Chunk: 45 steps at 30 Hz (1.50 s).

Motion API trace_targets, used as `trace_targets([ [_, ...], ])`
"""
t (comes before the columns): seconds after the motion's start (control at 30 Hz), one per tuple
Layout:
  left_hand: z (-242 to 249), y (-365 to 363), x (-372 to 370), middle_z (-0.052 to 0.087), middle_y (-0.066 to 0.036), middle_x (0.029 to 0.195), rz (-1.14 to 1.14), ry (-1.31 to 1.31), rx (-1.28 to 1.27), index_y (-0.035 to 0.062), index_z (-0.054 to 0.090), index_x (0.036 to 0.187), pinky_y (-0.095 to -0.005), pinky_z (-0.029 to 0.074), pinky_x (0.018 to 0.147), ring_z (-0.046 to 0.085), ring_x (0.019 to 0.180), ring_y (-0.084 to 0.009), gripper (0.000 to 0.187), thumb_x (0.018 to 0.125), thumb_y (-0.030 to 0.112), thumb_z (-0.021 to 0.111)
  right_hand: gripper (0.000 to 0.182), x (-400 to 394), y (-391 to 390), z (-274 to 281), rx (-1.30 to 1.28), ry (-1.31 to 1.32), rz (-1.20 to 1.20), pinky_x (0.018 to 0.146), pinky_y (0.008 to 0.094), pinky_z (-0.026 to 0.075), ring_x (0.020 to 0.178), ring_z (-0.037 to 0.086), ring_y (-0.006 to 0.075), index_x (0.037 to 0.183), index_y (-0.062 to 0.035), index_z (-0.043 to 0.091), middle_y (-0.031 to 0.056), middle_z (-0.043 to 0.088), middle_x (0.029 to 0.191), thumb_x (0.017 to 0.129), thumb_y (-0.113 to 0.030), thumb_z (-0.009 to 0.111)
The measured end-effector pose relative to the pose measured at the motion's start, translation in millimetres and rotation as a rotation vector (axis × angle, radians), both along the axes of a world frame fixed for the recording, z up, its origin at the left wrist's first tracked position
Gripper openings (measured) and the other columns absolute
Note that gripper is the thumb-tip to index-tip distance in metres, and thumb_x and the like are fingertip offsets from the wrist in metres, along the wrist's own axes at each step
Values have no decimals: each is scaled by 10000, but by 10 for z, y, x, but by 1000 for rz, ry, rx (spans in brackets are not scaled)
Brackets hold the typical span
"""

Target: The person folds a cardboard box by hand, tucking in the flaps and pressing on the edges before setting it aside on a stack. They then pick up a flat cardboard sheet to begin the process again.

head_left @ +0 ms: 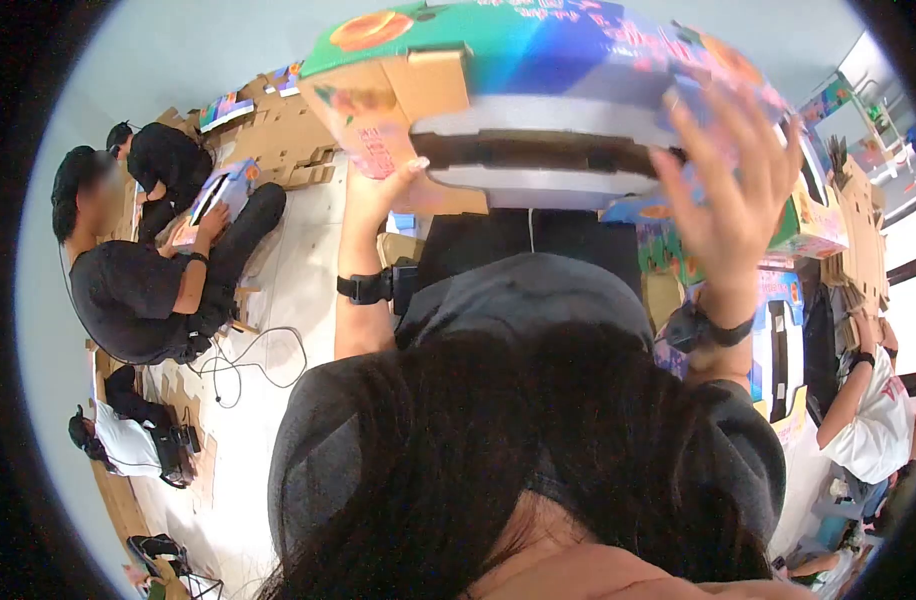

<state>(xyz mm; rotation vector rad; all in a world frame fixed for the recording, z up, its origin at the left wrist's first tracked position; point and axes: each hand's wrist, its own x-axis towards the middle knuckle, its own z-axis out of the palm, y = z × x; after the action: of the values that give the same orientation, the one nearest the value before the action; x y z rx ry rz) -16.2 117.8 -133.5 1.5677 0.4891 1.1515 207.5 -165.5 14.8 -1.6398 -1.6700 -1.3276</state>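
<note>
A colourful printed cardboard box [568, 60] with fruit pictures is held up in front of me at the top of the head view. A dark carry handle strip [538, 152] runs along its white panel, and a brown flap [438, 85] shows at its left end. My left hand [380, 195] grips the box's lower left corner, thumb on the edge and the other fingers hidden behind it. At the right end my right hand [728, 175], slightly blurred, has its fingers spread over the white panel and overlaps the box in this view.
More printed boxes [778, 345] stand at my right beside stacked flat cardboard [863, 215]. On the left, a seated person [128, 290] handles a similar box [221, 195]. A black cable [243, 370] lies on the floor. Another person [873, 430] works at far right.
</note>
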Motion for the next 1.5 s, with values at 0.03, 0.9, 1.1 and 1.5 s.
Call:
trace_targets([
  [0.03, 48, 33, 5, 633, -13, 1080, 10, 113, 14, 28, 575, 1211, -301, 509, 829, 604, 954, -114, 495, 823, 201, 828, 534, 13, 24, -152, -10, 30, 152, 1050, 501, 449, 1202, 619, 313, 1235, -109, 711, 112, 691, 1247, 716, -144, 832],
  [0.9, -384, -106, 107, 555, -90, 1171, 263, 233, 758, 32, 506, 1300, -362, 473, 910, 537, 1060, -221, 630, 782, 158, 841, 808, 265, 445, -573, -243, 1873, 1637, 1070, 531, 449, 1346, 512, 305, 1534, -96, 333, 131, 484, 1495, 938, -572, 599],
  [1.1, -440, -2, 205, 443, -137, 1343, 335, 242, 807, 56, 412, 1408, -397, 395, 1020, 427, 1228, -273, 734, 812, 199, 815, 590, 198, 464, -651, -23, 1963, 1290, 950, 442, 568, 1208, 629, 254, 1438, -59, 413, 125, 596, 1341, 925, -145, 692],
  [1.5, -315, 109, 199, 294, -251, 1571, 477, 296, 806, 38, 216, 1577, -488, 245, 1195, 274, 1458, -420, 875, 862, 100, 716, 643, 258, 431, -456, -41, 1549, 819, 919, 340, 549, 1046, 661, 191, 1324, -16, 530, 90, 655, 1162, 754, -23, 828],
])
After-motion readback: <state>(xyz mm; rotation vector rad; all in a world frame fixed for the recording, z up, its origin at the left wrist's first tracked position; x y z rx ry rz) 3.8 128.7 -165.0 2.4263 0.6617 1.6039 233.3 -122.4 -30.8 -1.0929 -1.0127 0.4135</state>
